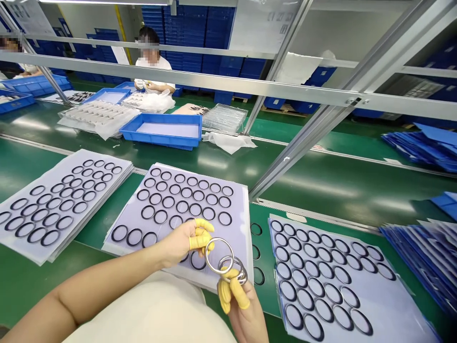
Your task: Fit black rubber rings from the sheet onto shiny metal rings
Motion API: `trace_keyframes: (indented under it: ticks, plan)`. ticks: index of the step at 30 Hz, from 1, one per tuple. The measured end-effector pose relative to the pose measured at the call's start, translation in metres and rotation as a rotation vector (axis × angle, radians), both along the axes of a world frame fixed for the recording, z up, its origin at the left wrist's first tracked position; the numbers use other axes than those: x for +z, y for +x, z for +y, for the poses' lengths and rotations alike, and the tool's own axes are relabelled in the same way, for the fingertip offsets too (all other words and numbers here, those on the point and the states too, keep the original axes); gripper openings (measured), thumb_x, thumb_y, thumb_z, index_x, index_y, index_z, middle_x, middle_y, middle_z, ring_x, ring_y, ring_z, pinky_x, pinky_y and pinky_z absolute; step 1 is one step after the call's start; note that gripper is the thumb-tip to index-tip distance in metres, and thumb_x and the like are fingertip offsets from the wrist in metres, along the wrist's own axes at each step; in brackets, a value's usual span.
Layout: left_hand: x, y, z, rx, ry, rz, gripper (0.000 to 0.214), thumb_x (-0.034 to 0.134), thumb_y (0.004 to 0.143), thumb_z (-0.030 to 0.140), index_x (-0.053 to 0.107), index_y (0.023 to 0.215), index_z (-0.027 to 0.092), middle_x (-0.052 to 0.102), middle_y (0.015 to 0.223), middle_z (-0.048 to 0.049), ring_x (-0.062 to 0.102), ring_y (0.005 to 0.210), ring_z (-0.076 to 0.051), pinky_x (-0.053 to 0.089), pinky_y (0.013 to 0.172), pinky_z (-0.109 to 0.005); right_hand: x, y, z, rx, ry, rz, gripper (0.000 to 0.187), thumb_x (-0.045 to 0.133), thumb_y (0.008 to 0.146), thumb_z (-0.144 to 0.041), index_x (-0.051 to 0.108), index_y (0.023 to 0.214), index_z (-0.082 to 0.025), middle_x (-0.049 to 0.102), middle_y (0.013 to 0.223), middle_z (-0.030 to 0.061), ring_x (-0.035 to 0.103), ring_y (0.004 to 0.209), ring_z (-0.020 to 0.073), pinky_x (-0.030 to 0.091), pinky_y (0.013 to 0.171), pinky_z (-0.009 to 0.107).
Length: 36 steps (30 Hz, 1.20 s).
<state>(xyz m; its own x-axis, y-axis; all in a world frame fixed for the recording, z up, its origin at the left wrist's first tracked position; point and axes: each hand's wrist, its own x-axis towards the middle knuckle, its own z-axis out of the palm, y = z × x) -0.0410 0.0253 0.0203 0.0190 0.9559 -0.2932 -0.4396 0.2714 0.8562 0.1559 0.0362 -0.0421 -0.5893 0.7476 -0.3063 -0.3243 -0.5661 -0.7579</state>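
Observation:
My left hand (194,240), with yellow finger cots on its fingertips, pinches the left edge of a shiny metal ring (231,247) that is tilted up. My right hand (235,293), also in yellow finger cots, grips several more rings (244,274) stacked together just below it. Both hands are over the front edge of a white sheet stack (239,228), where dark-edged rings lie in rows. Part of those rows is hidden behind my left hand and forearm. Three rings (256,251) rest on the green table beside the stack's right edge.
More rings lie on a left sheet stack (103,209) and a right sheet (389,305). A metal frame post (285,157) slants up behind the middle stack. Beyond are a blue tray (160,143), a seated co-worker (153,66) and blue folded sheets (424,267) at far right.

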Motion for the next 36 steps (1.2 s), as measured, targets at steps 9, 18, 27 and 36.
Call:
trace_keyframes:
  ticks: [9,18,27,36]
  plan:
    - [0.019,0.001,-0.016,-0.025,0.01,-0.057,0.047,0.078,0.068,0.044,0.052,0.094,0.016,0.056,0.062,0.0049,0.05,0.051,-0.007,0.039,0.051,-0.02,0.018,-0.01,-0.005,0.163,0.016,0.204,0.022,0.072,0.076,-0.045,0.067,0.083,-0.025,0.064,0.056,-0.0004,0.049,0.046,0.0111,0.035,0.047,0.024]
    - [0.01,-0.004,-0.017,-0.003,0.117,0.229,0.033,0.065,0.081,0.042,0.053,0.1,0.018,0.055,0.072,0.0012,0.054,0.063,-0.012,0.045,0.059,-0.025,0.027,-0.017,-0.001,0.104,-0.043,0.179,0.025,0.075,0.071,-0.046,0.068,0.074,-0.022,0.052,0.045,-0.0037,0.04,0.04,0.0087,0.03,0.044,0.023]
    - [-0.093,-0.037,0.019,-0.143,0.065,1.344,0.01,0.06,0.074,0.004,0.06,0.076,0.013,0.056,0.098,-0.011,0.049,0.101,-0.028,0.038,0.092,-0.047,0.007,-0.003,0.009,-0.152,-0.176,0.151,0.025,0.082,0.063,-0.042,0.064,0.06,-0.025,0.052,0.054,-0.0023,0.041,0.047,0.0089,0.038,0.046,0.024]
    - [-0.059,-0.033,0.015,-0.082,0.059,0.99,0.012,0.043,0.091,0.021,0.054,0.091,0.016,0.061,0.086,-0.005,0.056,0.082,-0.017,0.046,0.078,-0.033,0.007,-0.005,0.014,-0.171,-0.11,0.123,0.027,0.074,0.073,-0.042,0.062,0.06,-0.022,0.043,0.049,-0.0048,0.034,0.044,0.0079,0.033,0.045,0.023]
